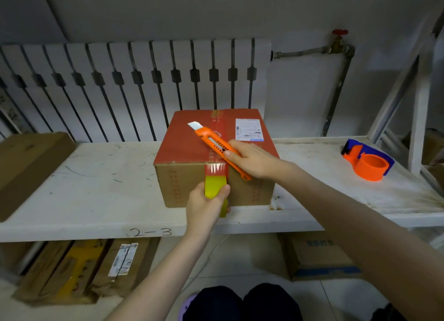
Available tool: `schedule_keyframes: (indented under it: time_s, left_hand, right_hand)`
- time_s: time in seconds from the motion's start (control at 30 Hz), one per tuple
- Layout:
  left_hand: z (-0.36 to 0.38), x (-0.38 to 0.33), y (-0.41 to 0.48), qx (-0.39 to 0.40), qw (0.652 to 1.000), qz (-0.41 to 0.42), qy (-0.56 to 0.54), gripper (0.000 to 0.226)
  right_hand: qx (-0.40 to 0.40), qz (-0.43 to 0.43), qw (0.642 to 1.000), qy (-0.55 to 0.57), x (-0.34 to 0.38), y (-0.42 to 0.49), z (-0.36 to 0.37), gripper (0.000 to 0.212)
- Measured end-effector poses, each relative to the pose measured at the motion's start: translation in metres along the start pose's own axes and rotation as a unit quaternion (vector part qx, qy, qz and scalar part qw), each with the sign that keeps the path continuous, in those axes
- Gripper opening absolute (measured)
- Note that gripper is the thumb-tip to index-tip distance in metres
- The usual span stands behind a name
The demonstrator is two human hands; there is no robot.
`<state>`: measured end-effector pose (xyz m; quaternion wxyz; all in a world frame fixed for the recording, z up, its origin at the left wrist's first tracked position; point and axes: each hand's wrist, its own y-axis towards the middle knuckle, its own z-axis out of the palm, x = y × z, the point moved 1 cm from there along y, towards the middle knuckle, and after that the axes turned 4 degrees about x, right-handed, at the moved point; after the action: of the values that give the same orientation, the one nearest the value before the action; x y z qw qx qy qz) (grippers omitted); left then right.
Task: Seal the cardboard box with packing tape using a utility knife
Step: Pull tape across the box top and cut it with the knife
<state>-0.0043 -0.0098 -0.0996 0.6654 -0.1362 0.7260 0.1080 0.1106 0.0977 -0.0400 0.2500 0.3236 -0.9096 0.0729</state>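
Note:
A cardboard box (185,183) with a red top and a white shipping label stands on the white shelf (96,188). A strip of red printed tape (215,169) runs along the top seam and down the front face. My left hand (204,205) grips a yellow tape roll (215,187) pressed against the box's front face, the strip leading up from it. My right hand (252,159) holds an orange utility knife (216,145) over the box top, its blade out and pointing to the far left.
An orange and blue tape dispenser (367,159) lies on the shelf at the right. A brown carton (28,167) sits at the shelf's left end. A radiator (134,85) stands behind. More cartons lie on the floor below, and my knees show at the bottom.

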Motion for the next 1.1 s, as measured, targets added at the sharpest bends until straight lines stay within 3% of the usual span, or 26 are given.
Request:
schedule_keyframes:
  time_s: [0.2,0.37,0.63,0.73,0.83,0.93,1.1]
  left_hand:
    - [-0.001,0.002,0.0,0.013,0.993,-0.081,-0.082,0.027]
    - [-0.006,-0.006,0.008,0.051,0.986,-0.116,-0.106,0.056]
    - [-0.018,-0.021,0.008,0.088,0.981,-0.12,-0.128,0.026]
    - [-0.017,-0.022,0.01,0.083,0.971,-0.139,-0.174,0.011]
    - [-0.012,-0.016,0.018,0.032,0.977,-0.141,-0.154,0.02]
    - [-0.008,-0.013,0.019,-0.045,0.985,-0.121,-0.112,0.016]
    - [-0.005,-0.019,0.014,-0.054,0.986,-0.109,-0.111,0.014]
  right_hand:
    - [-0.003,0.001,1.0,-0.001,0.001,-0.001,0.0,0.031]
    - [0.001,0.008,1.0,0.001,0.004,-0.005,0.0,0.031]
    - [-0.038,-0.008,0.999,0.022,0.01,-0.015,0.001,0.02]
    - [-0.123,-0.024,0.991,-0.055,0.012,-0.028,-0.002,0.016]
    - [-0.178,-0.027,0.977,-0.117,0.011,-0.039,-0.008,0.021]
    - [-0.144,-0.012,0.969,-0.203,0.005,-0.048,-0.011,0.024]
    - [-0.1,-0.005,0.956,-0.275,0.001,-0.065,-0.012,0.026]
